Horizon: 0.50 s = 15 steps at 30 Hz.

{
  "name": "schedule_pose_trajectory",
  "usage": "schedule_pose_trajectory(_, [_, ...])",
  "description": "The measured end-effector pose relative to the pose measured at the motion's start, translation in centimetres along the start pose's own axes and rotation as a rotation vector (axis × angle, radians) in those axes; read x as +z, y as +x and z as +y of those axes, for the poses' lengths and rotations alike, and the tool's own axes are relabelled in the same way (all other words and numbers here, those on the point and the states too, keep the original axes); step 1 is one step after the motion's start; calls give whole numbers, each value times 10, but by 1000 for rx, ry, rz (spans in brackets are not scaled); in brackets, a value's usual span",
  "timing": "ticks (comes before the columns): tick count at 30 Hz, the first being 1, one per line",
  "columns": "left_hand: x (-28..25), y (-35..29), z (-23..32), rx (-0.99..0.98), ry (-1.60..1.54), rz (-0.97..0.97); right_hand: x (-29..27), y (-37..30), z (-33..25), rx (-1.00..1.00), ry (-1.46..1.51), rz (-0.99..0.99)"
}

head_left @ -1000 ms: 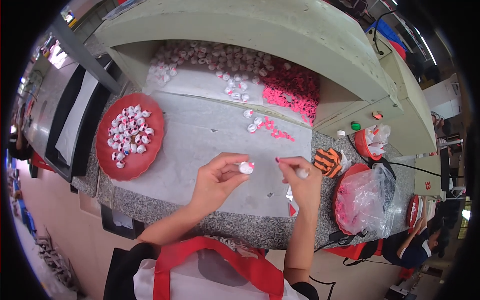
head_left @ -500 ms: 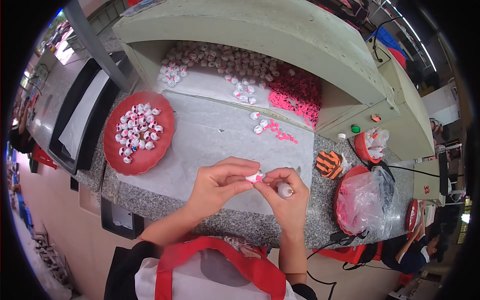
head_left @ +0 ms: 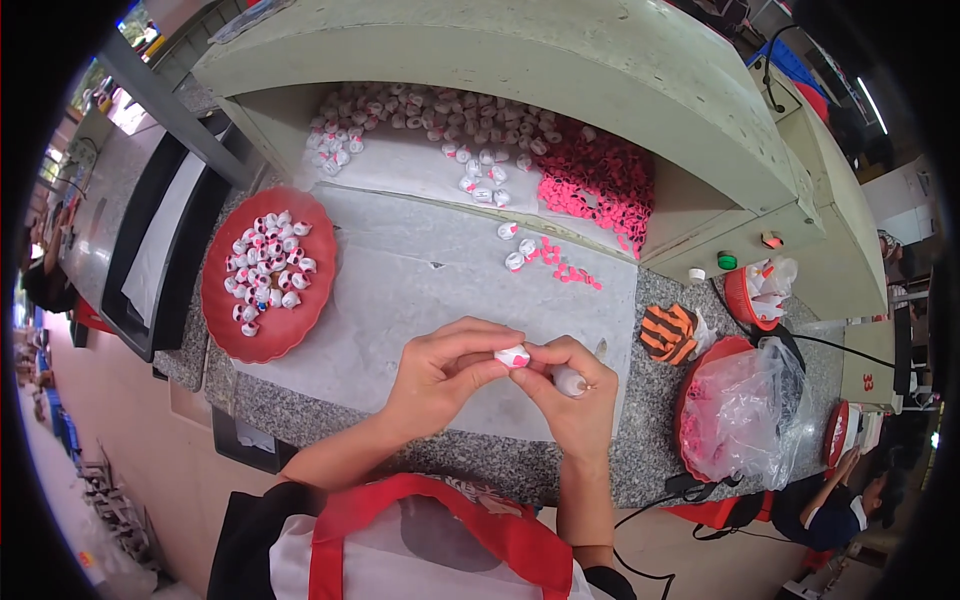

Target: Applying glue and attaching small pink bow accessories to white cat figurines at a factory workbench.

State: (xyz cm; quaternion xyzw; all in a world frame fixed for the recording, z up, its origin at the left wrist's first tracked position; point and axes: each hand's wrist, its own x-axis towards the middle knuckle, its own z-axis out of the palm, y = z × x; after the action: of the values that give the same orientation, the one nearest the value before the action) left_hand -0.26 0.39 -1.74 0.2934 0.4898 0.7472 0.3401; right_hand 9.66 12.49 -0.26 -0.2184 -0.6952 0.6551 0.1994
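Note:
Over the near edge of the white paper, my left hand pinches a small white rounded piece with pink patches between thumb and fingers. My right hand touches the same piece with its thumb and index fingertips. Tucked in the right hand's curled fingers is a small whitish bottle with a narrow tip. Beyond the hands, two similar white pieces lie on the paper beside several small flat pink pieces.
A red scalloped plate of white pieces stands at left. Under the pale green shelf lie many white pieces and a pink heap. At right are an orange-and-black striped cloth, a red basket and a plastic bag.
The white piece has turned slightly in my fingertips, showing more of its white side. Both hands keep nearly the same place and grip. The view has shifted a little.

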Motion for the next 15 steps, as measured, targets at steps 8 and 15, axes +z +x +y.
schedule_pose_trajectory(8, [-9, 1, -7, -184, -187, 146, 7, 2, 5, -166, -174, 68])
schedule_pose_trajectory(15, [-5, -23, 19, -181, -143, 97, 24, -23, 0, -319, -90, 74])
